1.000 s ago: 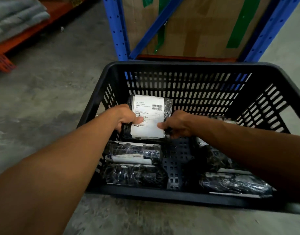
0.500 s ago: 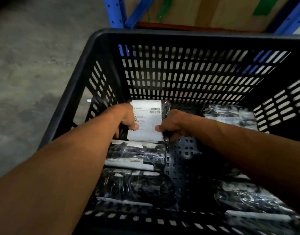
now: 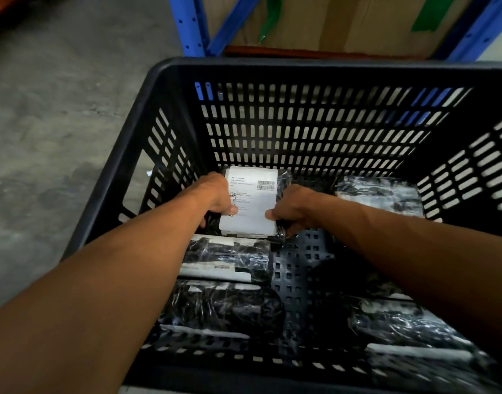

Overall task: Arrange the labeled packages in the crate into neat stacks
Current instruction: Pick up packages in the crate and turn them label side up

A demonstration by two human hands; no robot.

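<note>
A black slotted plastic crate (image 3: 301,72) fills the view. Both hands hold one black-wrapped package with a white barcode label (image 3: 252,200) at the far left of the crate floor. My left hand (image 3: 215,194) grips its left edge, and my right hand (image 3: 292,209) grips its right edge. Two more wrapped packages lie in a column nearer me, one (image 3: 230,260) just below the held package and another (image 3: 224,308) close to the near wall. Along the right side lie a far package (image 3: 380,194) and a near one (image 3: 409,331), partly hidden by my right forearm.
The crate stands on a grey concrete floor (image 3: 59,137). Behind it rise blue rack uprights (image 3: 190,24) and a cardboard box with green tape (image 3: 343,21). A strip of bare perforated crate floor (image 3: 301,268) runs between the left and right packages.
The camera has leaned in and down over the crate, so the crate looks larger. Both hands keep the same grip on the labeled package, which stays at the far left.
</note>
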